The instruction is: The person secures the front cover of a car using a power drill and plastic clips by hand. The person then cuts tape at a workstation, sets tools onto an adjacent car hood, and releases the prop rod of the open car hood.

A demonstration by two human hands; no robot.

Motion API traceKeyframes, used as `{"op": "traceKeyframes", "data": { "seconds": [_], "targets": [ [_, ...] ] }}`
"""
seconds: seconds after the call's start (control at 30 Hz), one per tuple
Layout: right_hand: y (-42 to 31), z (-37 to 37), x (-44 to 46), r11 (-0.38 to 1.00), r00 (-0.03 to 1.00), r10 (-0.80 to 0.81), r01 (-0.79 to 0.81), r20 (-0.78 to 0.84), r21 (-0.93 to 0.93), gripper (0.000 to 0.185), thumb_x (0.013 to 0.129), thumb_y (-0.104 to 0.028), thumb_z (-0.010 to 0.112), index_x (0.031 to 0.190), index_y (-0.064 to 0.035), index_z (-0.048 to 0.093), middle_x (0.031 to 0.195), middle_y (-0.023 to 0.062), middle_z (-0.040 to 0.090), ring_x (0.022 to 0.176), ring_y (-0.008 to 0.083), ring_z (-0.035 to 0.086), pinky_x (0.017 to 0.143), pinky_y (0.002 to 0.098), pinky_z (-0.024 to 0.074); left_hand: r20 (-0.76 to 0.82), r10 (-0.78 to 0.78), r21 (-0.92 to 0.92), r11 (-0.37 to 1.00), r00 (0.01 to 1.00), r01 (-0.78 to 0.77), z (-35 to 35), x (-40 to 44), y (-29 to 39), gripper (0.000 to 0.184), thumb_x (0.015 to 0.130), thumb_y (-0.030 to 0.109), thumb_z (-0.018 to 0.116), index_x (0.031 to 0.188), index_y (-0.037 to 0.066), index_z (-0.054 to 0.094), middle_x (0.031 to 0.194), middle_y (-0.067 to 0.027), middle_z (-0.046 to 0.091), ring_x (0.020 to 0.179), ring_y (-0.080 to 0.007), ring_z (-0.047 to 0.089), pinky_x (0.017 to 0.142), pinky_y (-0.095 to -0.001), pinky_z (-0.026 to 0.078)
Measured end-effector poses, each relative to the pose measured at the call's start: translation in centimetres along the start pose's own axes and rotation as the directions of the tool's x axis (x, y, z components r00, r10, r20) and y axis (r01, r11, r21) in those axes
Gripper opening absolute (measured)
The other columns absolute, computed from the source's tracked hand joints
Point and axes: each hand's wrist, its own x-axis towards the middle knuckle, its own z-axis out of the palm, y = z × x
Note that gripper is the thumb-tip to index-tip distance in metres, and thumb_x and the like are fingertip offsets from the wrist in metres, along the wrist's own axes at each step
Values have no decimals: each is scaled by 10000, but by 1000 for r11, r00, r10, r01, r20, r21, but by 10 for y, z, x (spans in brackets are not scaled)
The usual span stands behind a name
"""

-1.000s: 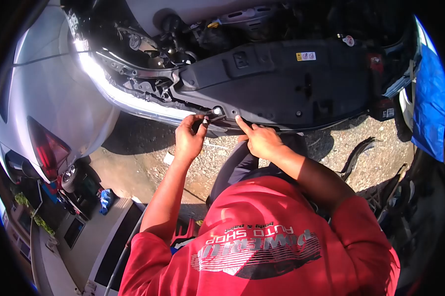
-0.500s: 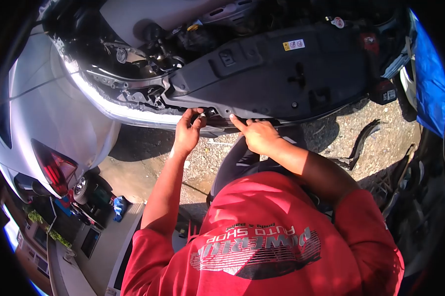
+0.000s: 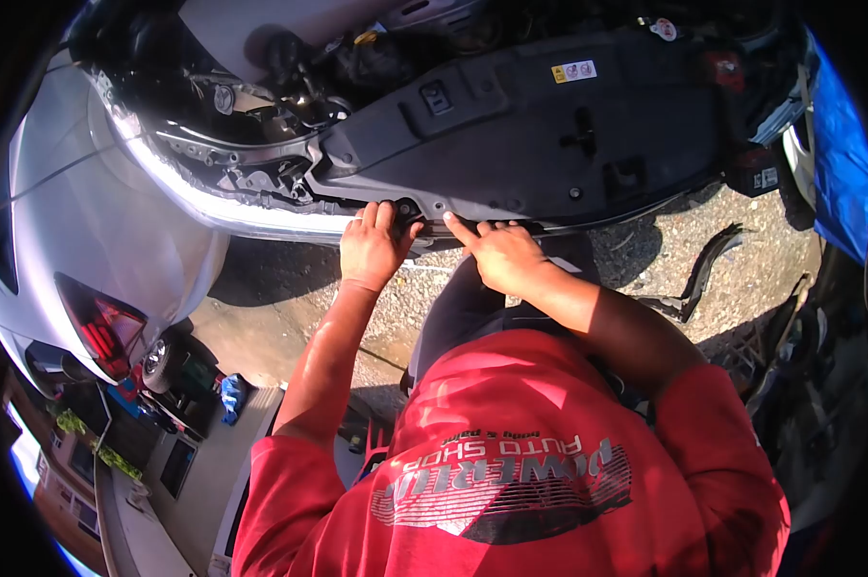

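Note:
My left hand [image 3: 374, 248] lies over the front edge of a car, its fingers on the bright bumper trim [image 3: 295, 227] and its thumb stretched out to the right. The fingertips touch the edge beside a dark gap in the black plastic engine-bay cover [image 3: 511, 144]. Just to the right, my right hand [image 3: 504, 256] has its index finger extended onto the cover's front lip, near a small round hole. Its other fingers bend over the edge. No tool shows in either hand; what lies under the left fingertips is hidden.
A silver car with a red tail light [image 3: 102, 322] stands close on the left. A blue tarp [image 3: 841, 154] hangs at the right. A dark curved strip [image 3: 711, 269] lies on the gravel. A red-and-black block [image 3: 749, 175] sits at the cover's right end.
My left hand has turned from a fingertip pinch to fingers laid over the edge, thumb swung right. My right index finger stays at nearly the same spot. The view shifted slightly.

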Motion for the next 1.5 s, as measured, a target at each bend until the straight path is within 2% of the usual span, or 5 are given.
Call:
{"op": "traceKeyframes", "data": {
  "seconds": [0.27,0.83,0.93,1.3,1.5],
  "targets": [
    [1,2,3,1000,1000,-21,21,-1,-23,677,981,-216,612,1617,-159,389,1136,210,698,980,367,713,884,465,547,92,-14,270,963,996,-11,1,2,13,435,960,507,648,1094,94,623,1086,-92,653,1098,-307,599,954,-482,410],
    [-3,-15,2,999,997,15,-11,78,-53,819,899,-130,653,1647,-209,328,1106,184,687,1011,351,707,914,461,555,-5,-285,92,954,959,284,2,14,28,533,762,542,834,1046,113,696,1057,-91,630,1088,-326,595,942,-486,466],
    [-2,-15,1,996,998,9,-4,57,-93,666,1009,-305,619,1627,-230,384,1103,172,702,1010,334,708,893,448,541,36,-200,-74,977,979,202,4,13,15,471,768,491,844,994,103,704,1027,-91,632,1028,-335,626,864,-467,542],
    [0,-16,2,997,995,2,7,104,-82,691,999,-239,604,1642,-231,349,1135,182,689,1011,335,704,896,457,534,-94,194,25,981,976,-193,8,31,-12,489,746,594,813,862,130,708,939,-40,657,974,-274,630,874,-403,475],
    [1,-11,2,994,996,-5,14,84,-107,763,945,-183,639,1644,-225,337,1106,171,683,1000,340,699,912,465,537,206,348,88,924,915,-371,-13,48,-16,443,780,511,800,984,119,769,1044,-52,710,1063,-276,645,931,-398,519]
  ]
}}
